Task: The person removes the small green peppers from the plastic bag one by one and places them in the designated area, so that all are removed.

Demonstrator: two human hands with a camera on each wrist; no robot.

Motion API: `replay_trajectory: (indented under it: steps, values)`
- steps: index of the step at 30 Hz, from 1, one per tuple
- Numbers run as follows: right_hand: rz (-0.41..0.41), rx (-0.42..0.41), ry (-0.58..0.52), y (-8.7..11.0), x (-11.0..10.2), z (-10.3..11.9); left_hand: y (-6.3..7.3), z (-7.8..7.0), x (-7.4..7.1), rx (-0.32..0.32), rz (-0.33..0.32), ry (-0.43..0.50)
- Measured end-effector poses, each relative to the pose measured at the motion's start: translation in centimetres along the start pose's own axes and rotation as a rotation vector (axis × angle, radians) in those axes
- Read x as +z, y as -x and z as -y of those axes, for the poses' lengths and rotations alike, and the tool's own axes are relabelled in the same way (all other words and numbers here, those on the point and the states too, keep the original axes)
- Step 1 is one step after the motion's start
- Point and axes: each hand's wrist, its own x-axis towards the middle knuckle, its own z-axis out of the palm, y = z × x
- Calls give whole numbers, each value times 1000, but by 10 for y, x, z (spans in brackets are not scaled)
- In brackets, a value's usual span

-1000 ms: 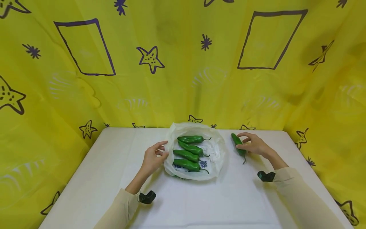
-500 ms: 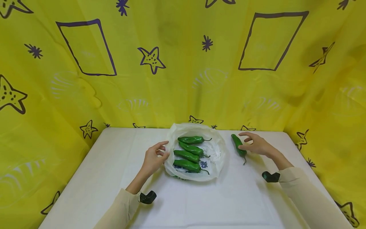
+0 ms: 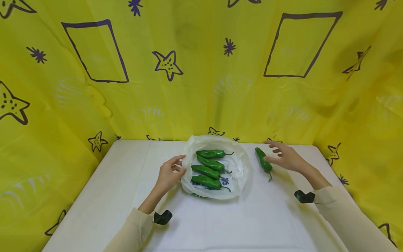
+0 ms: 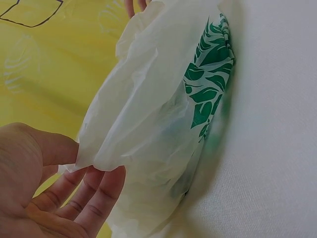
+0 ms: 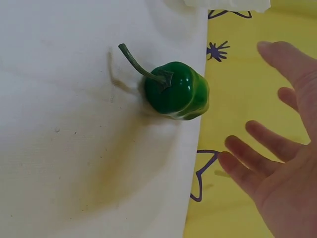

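Note:
A whitish plastic bag [image 3: 242, 175] with its mouth spread wide stands on the table, several green peppers [image 3: 206, 182] lying side by side inside it. My left hand [image 3: 168, 176] pinches the bag's left rim between thumb and fingers; the left wrist view shows the thin plastic [image 4: 133, 109] in that grip, with a green leaf print low on its side. To the right of the bag, one more green pepper [image 3: 263, 160] lies on the table, stem toward me. Beside it hovers my right hand [image 3: 288, 158], fingers spread and holding nothing; in the right wrist view the pepper [image 5: 176, 91] is apart from the fingers.
The table [image 3: 252, 224] has a white cover. A yellow curtain [image 3: 195, 105] with dark star drawings rises right behind its far edge and along both sides. A dark wrist device [image 3: 304, 196] sits at the right sleeve, another [image 3: 163, 217] at the left.
My right hand has drawn back to the right from the single pepper and its fingers have spread wider. That pepper stays on the table. The left hand keeps its hold on the bag.

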Motion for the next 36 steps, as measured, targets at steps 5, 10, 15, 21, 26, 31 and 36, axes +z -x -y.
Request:
replay_trajectory:
  steps: [5, 10, 15, 21, 26, 31, 36]
  values:
    - [-74, -44, 29, 1, 3, 3, 0, 0, 0, -7, -1, 9]
    - [-149, -72, 37, 0, 4, 7, 0, 0, 1, -2, 5, 21]
    - [-204, -125, 34, -2, 3, 11, 0, 1, 1, 4, 1, 20]
    - [-228, -165, 50, -4, 2, 17, 0, 2, 2, 4, -1, 29]
    - [-235, -190, 60, -5, 0, 25, 0, 1, 3, 12, -3, 29]
    - [-231, -215, 68, -9, -1, 31, 0, -1, 2, 11, -3, 23]
    - [-214, -235, 83, -15, -3, 41, 1, -1, 2, 6, -6, 29]
